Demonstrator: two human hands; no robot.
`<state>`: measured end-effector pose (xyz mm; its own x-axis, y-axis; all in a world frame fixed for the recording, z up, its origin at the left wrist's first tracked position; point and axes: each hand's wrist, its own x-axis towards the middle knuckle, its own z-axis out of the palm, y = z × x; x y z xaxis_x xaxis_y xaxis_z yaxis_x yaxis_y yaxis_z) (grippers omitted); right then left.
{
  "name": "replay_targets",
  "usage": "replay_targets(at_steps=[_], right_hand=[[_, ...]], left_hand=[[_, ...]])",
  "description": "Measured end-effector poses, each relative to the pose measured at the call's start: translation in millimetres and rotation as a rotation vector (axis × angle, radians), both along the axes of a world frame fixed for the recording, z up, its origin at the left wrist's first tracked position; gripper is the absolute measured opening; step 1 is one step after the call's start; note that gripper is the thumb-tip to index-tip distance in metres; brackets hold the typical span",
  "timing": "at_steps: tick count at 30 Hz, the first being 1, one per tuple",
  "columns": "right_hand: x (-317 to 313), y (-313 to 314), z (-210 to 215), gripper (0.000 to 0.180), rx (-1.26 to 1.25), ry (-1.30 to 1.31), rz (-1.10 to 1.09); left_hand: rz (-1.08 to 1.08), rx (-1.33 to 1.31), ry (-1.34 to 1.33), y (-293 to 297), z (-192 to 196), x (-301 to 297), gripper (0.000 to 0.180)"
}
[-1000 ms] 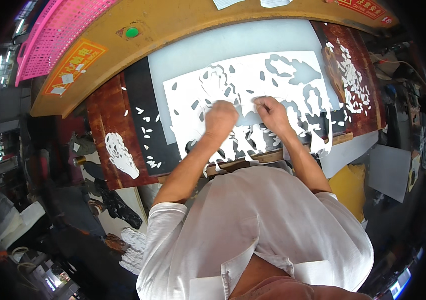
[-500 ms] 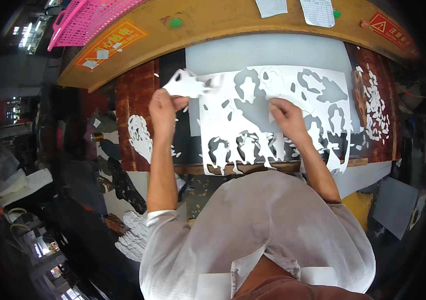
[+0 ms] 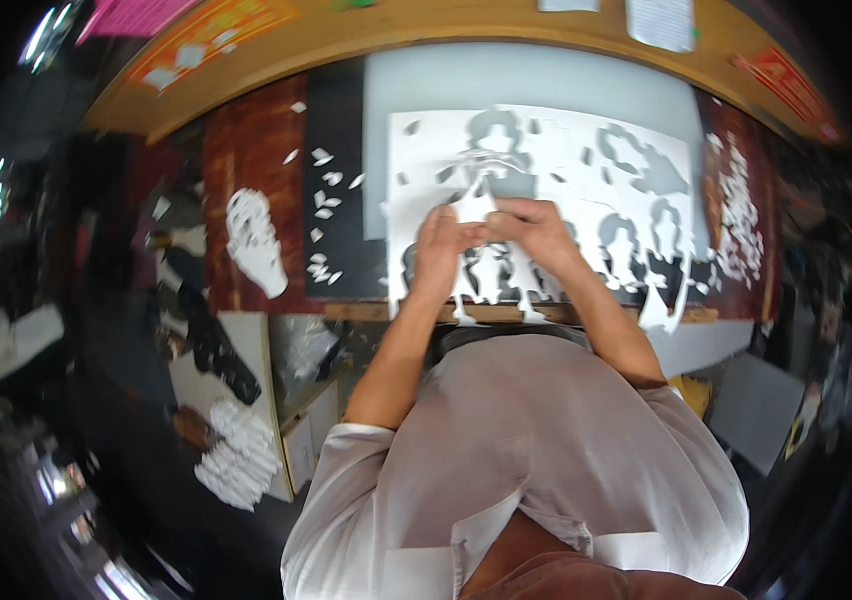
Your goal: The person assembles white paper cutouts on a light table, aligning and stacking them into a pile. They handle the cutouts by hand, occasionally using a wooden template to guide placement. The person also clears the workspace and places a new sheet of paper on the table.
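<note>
White cut-out [image 3: 476, 207] pinched by left hand [image 3: 441, 242] and right hand [image 3: 538, 232]; I log stacked pieces [image 3: 258, 245] at nine o'clock, sheet [image 3: 558, 150] seemingly part-emptied, remainder unclear.

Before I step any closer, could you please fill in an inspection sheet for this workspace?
Surface: pale board over a black surface, with red-brown bench on both sides.
Job's things: white sheet with cut-outs, on the board; a white piece, blurred, held above it.
Clutter: white scraps heaped at right, others scattered on the black surface; white cut shapes piled at left.
Hands: left hand and right hand close together, both gripping the white piece.
Cables: nothing seen clearly.
Surroundings: yellow beam beyond the bench; grey panel at lower right.
</note>
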<state>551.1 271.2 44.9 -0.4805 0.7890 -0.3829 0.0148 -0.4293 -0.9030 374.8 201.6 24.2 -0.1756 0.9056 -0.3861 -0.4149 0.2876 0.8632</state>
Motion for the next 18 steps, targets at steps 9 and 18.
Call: replay_targets(at_steps=[9, 18], right_hand=[[44, -6, -30, 0.025, 0.061, -0.158, -0.084], [78, 1, -63, 0.028, 0.072, -0.19, -0.053]], left_hand=[[0.386, 0.071, 0.362, -34, 86, -108, 0.037], [0.336, 0.099, 1.908, -97, 169, -313, 0.022]])
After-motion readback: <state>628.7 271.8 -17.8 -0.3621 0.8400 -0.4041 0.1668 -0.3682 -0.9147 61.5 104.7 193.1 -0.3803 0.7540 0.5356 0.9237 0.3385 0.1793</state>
